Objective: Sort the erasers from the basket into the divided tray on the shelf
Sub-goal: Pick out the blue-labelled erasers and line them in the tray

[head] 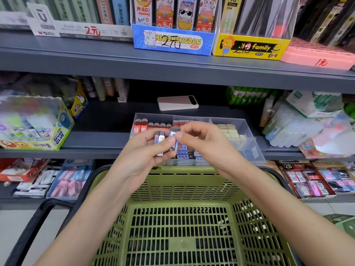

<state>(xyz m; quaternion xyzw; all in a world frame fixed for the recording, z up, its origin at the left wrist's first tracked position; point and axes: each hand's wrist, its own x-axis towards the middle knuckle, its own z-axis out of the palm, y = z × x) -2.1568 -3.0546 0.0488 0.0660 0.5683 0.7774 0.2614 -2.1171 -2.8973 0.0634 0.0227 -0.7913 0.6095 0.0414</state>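
My left hand holds a small white eraser with a purple sleeve upright in its fingers. My right hand pinches the top of a second eraser with a blue-and-white sleeve; the left fingers touch that eraser too. Both hands hover over the front edge of the clear divided tray on the middle shelf. The tray holds red erasers at back left, cream erasers at right, and blue-and-white erasers at front. The green basket sits below my forearms; no eraser shows inside it.
A pink-and-white phone lies on the shelf behind the tray. A glue box stands at left, wrapped packs at right. Boxes of pens fill the upper shelf; eraser boxes line the lower shelf.
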